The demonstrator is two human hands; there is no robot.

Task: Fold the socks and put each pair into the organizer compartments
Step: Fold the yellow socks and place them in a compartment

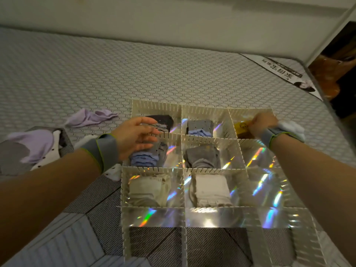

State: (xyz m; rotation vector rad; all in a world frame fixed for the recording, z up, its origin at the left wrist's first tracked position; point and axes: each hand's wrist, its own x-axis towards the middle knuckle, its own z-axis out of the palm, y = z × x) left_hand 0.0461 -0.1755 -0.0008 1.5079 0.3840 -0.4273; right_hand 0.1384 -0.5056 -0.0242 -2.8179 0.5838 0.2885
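Loose lilac socks (90, 117) wait at left; the left hand (134, 135), fingers relaxed, seemingly steadies the white slotted plastic organizer (210, 169) over a folded grey-blue pair (148, 158), while the right hand (263, 122) grasps a yellow sock pair (241, 125) inside its upper-right compartment.

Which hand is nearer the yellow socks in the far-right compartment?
Right. The right hand holds the yellow socks, fingers curled; the left hand hovers open over the left column of the organizer, well away.
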